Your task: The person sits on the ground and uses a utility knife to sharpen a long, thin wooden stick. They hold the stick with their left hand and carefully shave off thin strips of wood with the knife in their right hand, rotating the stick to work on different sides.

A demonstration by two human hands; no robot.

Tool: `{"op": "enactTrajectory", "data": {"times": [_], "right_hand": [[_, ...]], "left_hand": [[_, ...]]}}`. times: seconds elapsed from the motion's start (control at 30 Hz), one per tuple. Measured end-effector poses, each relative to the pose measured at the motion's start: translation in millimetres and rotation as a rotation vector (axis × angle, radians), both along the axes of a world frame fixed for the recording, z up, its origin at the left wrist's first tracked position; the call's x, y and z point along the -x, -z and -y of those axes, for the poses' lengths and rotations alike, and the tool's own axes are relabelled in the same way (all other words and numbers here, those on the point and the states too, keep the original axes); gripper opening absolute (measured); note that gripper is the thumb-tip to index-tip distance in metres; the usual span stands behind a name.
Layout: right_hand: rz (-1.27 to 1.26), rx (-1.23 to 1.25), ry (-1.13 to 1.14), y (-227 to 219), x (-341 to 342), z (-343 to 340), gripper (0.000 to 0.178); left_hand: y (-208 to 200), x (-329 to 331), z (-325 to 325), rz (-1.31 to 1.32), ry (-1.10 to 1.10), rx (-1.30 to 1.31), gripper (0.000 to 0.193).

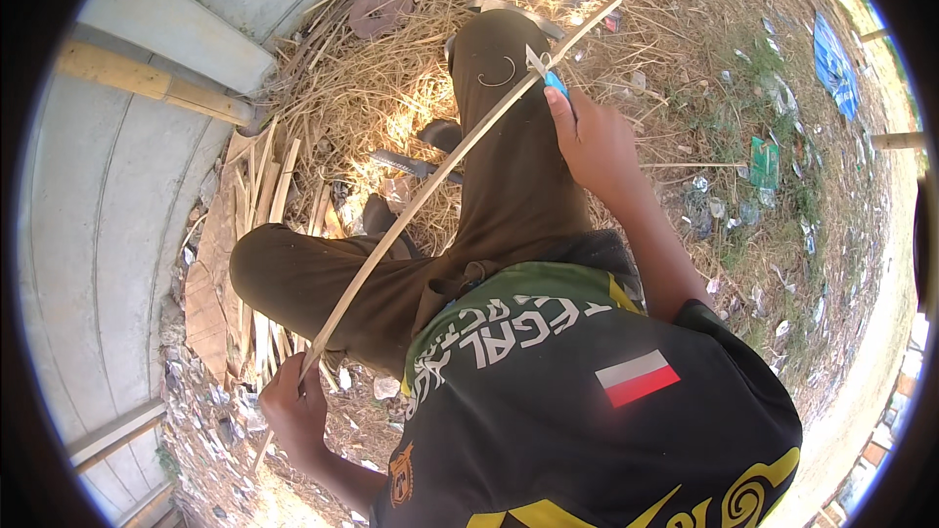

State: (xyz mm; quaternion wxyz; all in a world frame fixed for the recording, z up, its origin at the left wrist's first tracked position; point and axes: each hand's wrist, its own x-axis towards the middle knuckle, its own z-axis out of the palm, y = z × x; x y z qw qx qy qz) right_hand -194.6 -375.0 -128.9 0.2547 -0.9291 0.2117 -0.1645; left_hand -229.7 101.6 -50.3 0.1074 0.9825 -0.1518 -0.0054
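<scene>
A long, thin, pale strip (421,198), which looks like split bamboo, runs slantwise across my lap from lower left to upper right. My left hand (295,405) is closed around its lower part, with the tail end sticking out below. Over my raised right knee, my right hand (599,145) grips a small knife (554,81) with a blue handle. Its pale, pointed blade meets the strip near the upper end. A thin curled shaving (497,73) lies on the brown trousers just left of the blade.
A dark blade (403,164) lies by my feet. Several split strips (262,186) and flat brown cardboard (207,308) lie at the left, beside a pale panelled wall (83,225). Straw and shavings (362,68) cover the ground ahead. Litter, including a blue wrapper (834,66), spreads over the right.
</scene>
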Motion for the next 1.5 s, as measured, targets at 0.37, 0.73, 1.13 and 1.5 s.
{"op": "enactTrajectory", "data": {"times": [0.37, 0.73, 1.13, 1.5], "right_hand": [[-0.035, -0.195, -0.040, -17, -3, 15, 0.048], [0.031, -0.156, -0.136, -2, -2, 4, 0.043], [0.010, 0.178, -0.209, 2, -2, -11, 0.042], [-0.044, 0.251, -0.245, 0, 1, -16, 0.043]], "left_hand": [[28, -13, 40, -0.022, 0.042, 0.116, 0.006], [58, -52, 139, -0.086, 0.148, 0.191, 0.028], [52, -98, 218, -0.151, 0.317, 0.244, 0.037], [52, -122, 281, -0.192, 0.364, 0.313, 0.042]]}}
